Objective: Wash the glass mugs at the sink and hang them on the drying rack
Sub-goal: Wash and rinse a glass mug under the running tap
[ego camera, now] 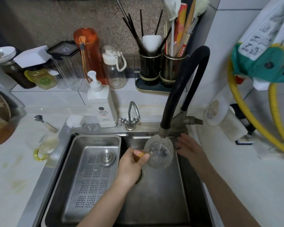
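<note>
over the steel sink (162,202), beside the perforated drain tray (92,169), a dimpled glass mug (158,153) is held under the black faucet (179,89), water running into it. its yellow handle is pinched by the left hand (131,164). the right hand (189,147) is kept open, fingers spread, just beside the mug. a second mug (46,147) is seen lying on the counter at left.

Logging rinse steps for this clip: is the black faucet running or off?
Running. A stream falls from the black faucet spout into the glass mug, held under it by the left hand.
</note>
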Tool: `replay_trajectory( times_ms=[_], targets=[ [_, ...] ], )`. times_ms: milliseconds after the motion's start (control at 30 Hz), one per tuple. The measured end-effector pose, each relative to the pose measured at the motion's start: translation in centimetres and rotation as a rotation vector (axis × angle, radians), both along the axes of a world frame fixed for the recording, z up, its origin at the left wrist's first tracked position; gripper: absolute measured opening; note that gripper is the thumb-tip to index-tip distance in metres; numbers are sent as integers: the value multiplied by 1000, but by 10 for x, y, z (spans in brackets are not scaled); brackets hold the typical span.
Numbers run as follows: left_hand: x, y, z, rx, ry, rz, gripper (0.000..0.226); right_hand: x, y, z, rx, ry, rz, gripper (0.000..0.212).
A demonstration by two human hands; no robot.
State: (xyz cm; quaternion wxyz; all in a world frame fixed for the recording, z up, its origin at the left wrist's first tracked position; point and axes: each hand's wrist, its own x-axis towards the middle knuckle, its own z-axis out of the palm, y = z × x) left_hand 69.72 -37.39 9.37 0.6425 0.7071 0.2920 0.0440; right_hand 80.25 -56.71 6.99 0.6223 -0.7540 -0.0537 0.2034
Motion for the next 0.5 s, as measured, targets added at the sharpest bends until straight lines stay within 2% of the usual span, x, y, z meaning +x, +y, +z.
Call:
replay_trajectory(
  times_ms=[67, 100, 167, 267, 400, 500],
  targets=[
    [-3, 5, -2, 5, 4, 2, 19, -30, 16, 5, 67, -85, 264, 63],
    [-4, 8, -2, -4, -2, 7, 19, -39, 25, 7, 79, -125, 314, 69],
    [-3, 11, -1, -8, -23, 5, 20, -48, 37, 14, 114, -133, 266, 75],
    [-2, 2, 2, 48, -32, -82, 21, -53, 33, 10, 146, -156, 159, 67],
    [-13, 4, -4, 66, -47, -134, 19, -71, 31, -2, 42, -141, 40, 83],
    [-10, 20, -5, 19, -93, -67, 16, -70, 49, 16, 55, -243, 90, 62]
  ],
)
